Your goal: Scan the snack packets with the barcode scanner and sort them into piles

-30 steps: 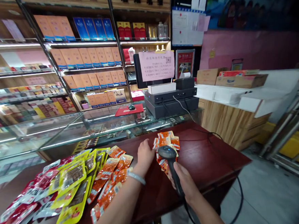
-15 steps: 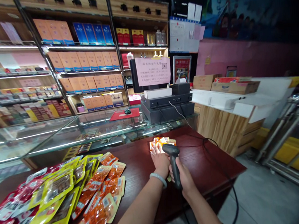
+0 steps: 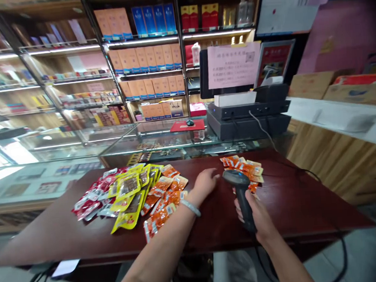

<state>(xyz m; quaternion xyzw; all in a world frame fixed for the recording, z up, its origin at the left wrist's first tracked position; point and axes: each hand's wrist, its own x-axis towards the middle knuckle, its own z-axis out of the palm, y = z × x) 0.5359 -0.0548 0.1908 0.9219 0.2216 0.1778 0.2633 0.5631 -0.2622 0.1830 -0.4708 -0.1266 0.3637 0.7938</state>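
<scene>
My right hand point(image 3: 255, 213) is wrapped round the handle of a black barcode scanner point(image 3: 243, 193), its head pointing away to the upper left. My left hand point(image 3: 207, 183), with a pale bangle at the wrist, is over the bare tabletop between two groups of packets. Its fingers are loosely bent and apart, with nothing seen in them. Behind the scanner lie several orange snack packets point(image 3: 249, 167). Left of my left hand is another set of orange snack packets point(image 3: 166, 198), beside yellow-edged packets point(image 3: 127, 190) and red and silver packets point(image 3: 97, 196).
The packets lie on a dark red table point(image 3: 52, 228). Beyond it stand a glass display counter point(image 3: 156, 143), a red mouse pad point(image 3: 182, 126), and a monitor point(image 3: 204, 75) behind a black cash drawer point(image 3: 248, 126). The scanner's cable point(image 3: 342, 250) loops at the right.
My left hand has left the orange packets on the right and moved left, towards the larger pile. My right hand still holds the scanner. The view has turned left and down.
</scene>
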